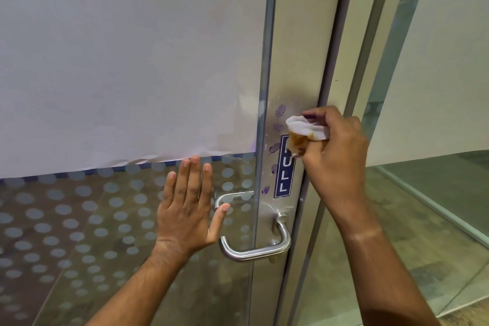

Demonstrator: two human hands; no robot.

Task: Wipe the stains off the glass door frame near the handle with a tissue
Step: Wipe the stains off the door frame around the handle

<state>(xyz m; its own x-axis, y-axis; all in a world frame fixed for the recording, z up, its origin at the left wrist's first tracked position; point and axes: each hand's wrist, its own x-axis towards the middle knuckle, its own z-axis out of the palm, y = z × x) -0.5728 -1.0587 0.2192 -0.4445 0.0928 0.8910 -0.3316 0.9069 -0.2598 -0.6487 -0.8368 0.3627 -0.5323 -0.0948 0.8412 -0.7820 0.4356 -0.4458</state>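
Observation:
The metal door frame (304, 34) runs down the middle right, with a curved steel handle (254, 250) low on it. Several purple fingerprint stains (280, 110) dot the frame left of a blue PULL sticker (284, 180). My right hand (336, 156) is shut on a crumpled white tissue (304, 132) with a brown smear, and presses it on the frame over the sticker's top. My left hand (189, 206) lies flat and open against the glass pane, just left of the handle.
The glass pane (79, 219) carries white film above and a pattern of frosted dots below. A second handle (230, 197) shows through the glass behind. A fixed glass panel (436, 180) and a wooden floor lie to the right.

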